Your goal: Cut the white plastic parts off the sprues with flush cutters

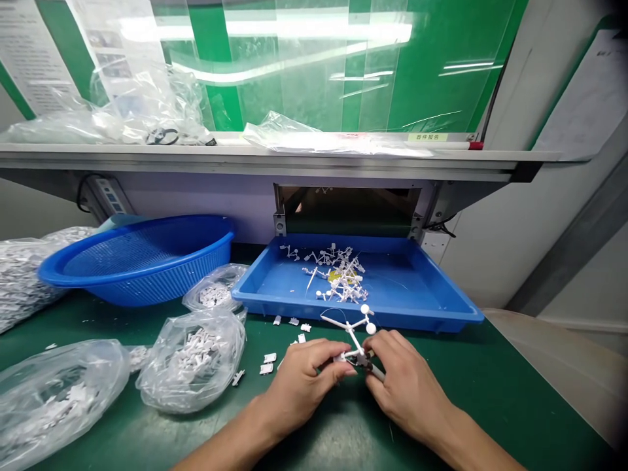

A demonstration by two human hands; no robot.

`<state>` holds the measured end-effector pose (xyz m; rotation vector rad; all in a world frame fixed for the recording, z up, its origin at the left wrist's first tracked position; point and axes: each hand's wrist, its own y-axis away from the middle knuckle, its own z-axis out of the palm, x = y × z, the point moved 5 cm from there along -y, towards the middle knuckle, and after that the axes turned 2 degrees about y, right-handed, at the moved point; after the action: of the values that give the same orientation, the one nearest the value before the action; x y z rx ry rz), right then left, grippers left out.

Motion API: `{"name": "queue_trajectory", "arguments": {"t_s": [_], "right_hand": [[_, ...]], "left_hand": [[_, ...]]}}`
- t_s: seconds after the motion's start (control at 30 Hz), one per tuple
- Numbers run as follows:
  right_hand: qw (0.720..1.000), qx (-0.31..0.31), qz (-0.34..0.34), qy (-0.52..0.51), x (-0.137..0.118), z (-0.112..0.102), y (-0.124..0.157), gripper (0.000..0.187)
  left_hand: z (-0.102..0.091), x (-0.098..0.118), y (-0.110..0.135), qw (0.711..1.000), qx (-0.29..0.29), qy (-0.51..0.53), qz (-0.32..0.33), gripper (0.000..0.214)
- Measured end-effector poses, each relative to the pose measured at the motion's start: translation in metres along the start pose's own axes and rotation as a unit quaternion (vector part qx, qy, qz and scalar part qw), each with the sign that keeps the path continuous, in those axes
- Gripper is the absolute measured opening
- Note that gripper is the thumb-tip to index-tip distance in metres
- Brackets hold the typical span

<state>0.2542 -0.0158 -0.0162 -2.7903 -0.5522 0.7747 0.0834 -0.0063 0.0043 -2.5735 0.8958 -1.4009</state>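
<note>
Above the front of the green table, my left hand [307, 379] pinches a small white plastic part at the end of a branched white sprue [354, 337]. The sprue's arms stick up away from me, two of them ending in round knobs. My right hand [412, 379] is closed around a pair of nippers [375, 371], whose metal jaws are at the sprue close to my left fingertips. Whether the jaws are closed on the plastic is too small to tell. Several small white plastic pieces [266, 369] lie on the table left of my hands.
A blue tray [432, 294] with a heap of white sprues [343, 278] stands behind my hands. Clear bags of white parts [196, 353] lie to the left, before a blue basket [147, 288]. A shelf [314, 163] overhangs the back, with an opening [348, 212] below.
</note>
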Motion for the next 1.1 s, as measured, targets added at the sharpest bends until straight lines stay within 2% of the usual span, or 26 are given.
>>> {"name": "queue_trajectory", "arguments": {"t_s": [0.2,0.37,0.53,0.67,0.77,0.83,0.9,0.97,1.03,1.1], "right_hand": [[1.000,-0.003,-0.002,0.012,-0.001,-0.002,0.000,0.018],[0.998,-0.024,-0.002,0.064,0.001,0.002,-0.001,0.014],[0.991,-0.068,0.018,0.117,0.008,0.014,0.003,0.006],[0.989,-0.125,0.014,0.082,0.013,0.007,0.003,0.010],[0.989,-0.137,0.014,0.053,0.019,-0.012,-0.002,0.014],[0.995,-0.097,0.034,0.019,0.023,-0.025,-0.007,0.011],[0.996,-0.053,0.066,-0.031,0.027,-0.032,-0.010,0.017],[0.993,-0.031,0.089,-0.068,0.028,-0.030,-0.011,0.034],[0.992,-0.033,0.084,-0.084,0.024,-0.021,-0.012,0.043],[0.993,-0.038,0.059,-0.092,0.018,-0.011,-0.014,0.043]], "left_hand": [[0.000,0.001,-0.001,1.000,-0.001,-0.019,0.020,0.018],[0.003,0.001,0.000,0.998,-0.027,-0.054,0.030,0.023],[0.012,-0.005,0.004,0.995,-0.070,-0.063,0.032,0.025],[0.013,-0.004,0.000,0.988,-0.134,-0.078,0.029,0.027],[-0.001,0.003,-0.006,0.971,-0.208,-0.110,0.030,0.026],[-0.019,0.003,-0.009,0.965,-0.225,-0.134,0.005,0.023],[-0.038,-0.003,-0.010,0.961,-0.221,-0.165,-0.036,0.023],[-0.050,-0.012,-0.010,0.955,-0.210,-0.197,-0.065,0.028],[-0.051,-0.019,-0.011,0.956,-0.191,-0.211,-0.074,0.036],[-0.044,-0.019,-0.012,0.964,-0.160,-0.202,-0.068,0.037]]}}
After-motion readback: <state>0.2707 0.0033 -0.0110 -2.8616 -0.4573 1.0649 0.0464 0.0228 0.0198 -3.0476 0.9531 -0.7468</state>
